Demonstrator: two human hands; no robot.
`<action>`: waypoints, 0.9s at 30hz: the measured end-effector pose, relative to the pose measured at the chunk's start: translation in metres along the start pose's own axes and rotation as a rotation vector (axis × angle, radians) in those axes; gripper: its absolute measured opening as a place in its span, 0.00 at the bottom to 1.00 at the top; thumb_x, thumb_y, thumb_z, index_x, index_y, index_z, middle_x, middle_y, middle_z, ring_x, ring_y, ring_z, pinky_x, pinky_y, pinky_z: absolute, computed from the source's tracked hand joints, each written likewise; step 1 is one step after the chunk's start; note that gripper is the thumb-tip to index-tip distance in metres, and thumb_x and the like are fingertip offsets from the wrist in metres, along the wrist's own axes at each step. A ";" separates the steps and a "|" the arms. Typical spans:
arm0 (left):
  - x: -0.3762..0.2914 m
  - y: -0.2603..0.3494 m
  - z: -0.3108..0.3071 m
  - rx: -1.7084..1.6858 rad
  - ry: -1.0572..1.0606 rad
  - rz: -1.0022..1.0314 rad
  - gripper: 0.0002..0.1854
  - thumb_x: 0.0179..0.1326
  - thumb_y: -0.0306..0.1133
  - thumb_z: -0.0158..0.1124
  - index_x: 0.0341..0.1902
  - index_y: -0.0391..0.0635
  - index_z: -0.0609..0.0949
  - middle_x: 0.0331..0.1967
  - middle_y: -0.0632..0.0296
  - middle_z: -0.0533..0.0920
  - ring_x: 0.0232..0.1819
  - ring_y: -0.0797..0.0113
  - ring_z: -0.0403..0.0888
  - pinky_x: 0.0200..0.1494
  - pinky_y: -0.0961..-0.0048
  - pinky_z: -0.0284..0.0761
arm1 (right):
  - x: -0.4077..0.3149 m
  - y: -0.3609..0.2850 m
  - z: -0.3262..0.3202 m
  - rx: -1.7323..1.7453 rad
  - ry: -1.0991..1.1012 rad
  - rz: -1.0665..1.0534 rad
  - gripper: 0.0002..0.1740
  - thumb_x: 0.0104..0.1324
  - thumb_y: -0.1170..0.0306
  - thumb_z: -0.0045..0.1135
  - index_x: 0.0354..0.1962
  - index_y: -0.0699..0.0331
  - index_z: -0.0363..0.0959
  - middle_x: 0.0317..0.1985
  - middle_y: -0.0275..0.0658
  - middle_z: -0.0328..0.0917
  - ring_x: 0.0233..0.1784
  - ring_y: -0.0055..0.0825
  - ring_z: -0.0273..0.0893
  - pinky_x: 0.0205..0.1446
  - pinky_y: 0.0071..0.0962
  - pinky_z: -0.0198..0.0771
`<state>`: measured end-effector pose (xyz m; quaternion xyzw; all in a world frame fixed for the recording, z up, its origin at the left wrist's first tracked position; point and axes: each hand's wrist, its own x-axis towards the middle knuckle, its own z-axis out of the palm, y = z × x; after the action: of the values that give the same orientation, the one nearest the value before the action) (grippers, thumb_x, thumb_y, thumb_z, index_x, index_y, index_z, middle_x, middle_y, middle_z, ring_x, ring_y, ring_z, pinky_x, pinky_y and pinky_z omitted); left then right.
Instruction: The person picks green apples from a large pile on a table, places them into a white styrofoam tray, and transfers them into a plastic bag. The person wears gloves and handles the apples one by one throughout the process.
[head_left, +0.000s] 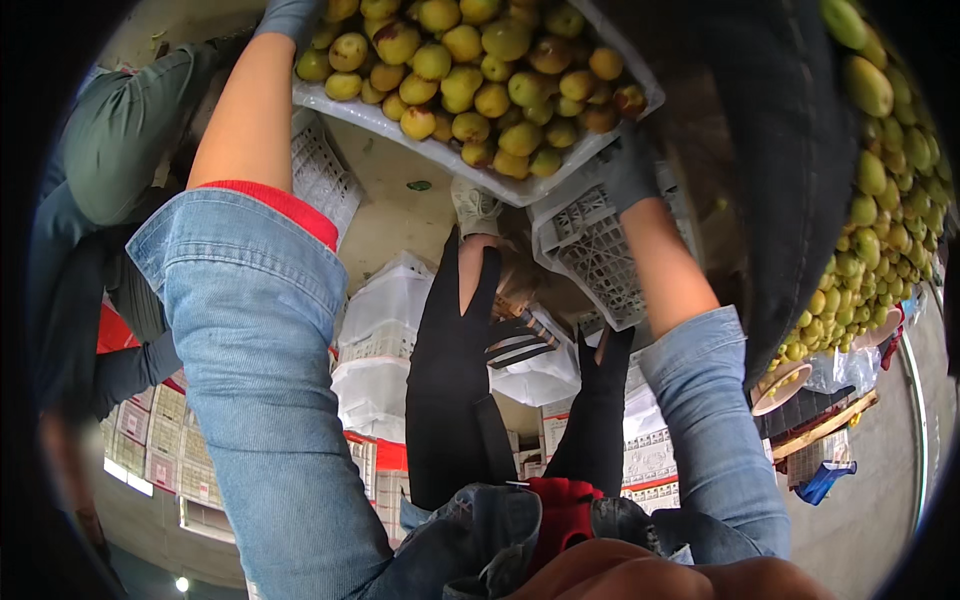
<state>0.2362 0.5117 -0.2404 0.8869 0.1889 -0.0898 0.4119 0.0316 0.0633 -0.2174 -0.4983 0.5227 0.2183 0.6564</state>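
Note:
A crate (491, 180) lined with clear plastic film is heaped with yellow-green jujubes (457, 82), some with brown patches. It is at the top of the view, above the floor and in front of my legs. My left hand (289, 19), in a grey glove, is at the crate's left side; its fingertips run out of the picture. On the opposite side, my right hand (630, 169), also gloved in grey, grips near the right corner, its fingers partly in shadow. Below that hand is a grey-white plastic lattice crate (600, 236).
More jujubes (862, 240) lie in a large heap at the right, beside dark cloth (780, 150). Another person's green-clad leg (131, 150) is at the left. White lined crates (382, 337) and printed cartons (165, 435) stand behind my legs. Another lattice crate (322, 165) is left.

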 end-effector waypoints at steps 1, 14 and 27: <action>0.007 -0.007 0.004 0.116 -0.030 -0.005 0.20 0.71 0.45 0.57 0.57 0.43 0.80 0.48 0.52 0.85 0.50 0.60 0.79 0.54 0.65 0.74 | 0.000 -0.003 0.010 0.057 0.047 0.044 0.36 0.72 0.51 0.53 0.71 0.53 0.52 0.61 0.39 0.67 0.61 0.36 0.68 0.57 0.40 0.68; -0.146 -0.003 -0.008 -0.107 0.561 0.132 0.14 0.74 0.38 0.54 0.44 0.38 0.79 0.34 0.51 0.81 0.38 0.60 0.77 0.48 0.65 0.72 | 0.016 0.000 0.008 -0.189 -0.019 -0.097 0.32 0.76 0.51 0.50 0.71 0.52 0.54 0.66 0.34 0.65 0.63 0.35 0.68 0.62 0.44 0.66; -0.594 0.156 0.027 -0.022 -0.279 -0.122 0.09 0.60 0.24 0.60 0.45 0.44 0.79 0.38 0.52 0.79 0.42 0.47 0.77 0.46 0.55 0.72 | -0.072 0.012 -0.052 -1.060 -0.176 -0.646 0.29 0.73 0.59 0.54 0.63 0.71 0.63 0.51 0.42 0.75 0.53 0.29 0.74 0.61 0.27 0.68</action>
<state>-0.2416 0.2438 0.0378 0.8481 0.1842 -0.2351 0.4376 -0.0288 0.0392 -0.1549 -0.8690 0.1105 0.2787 0.3936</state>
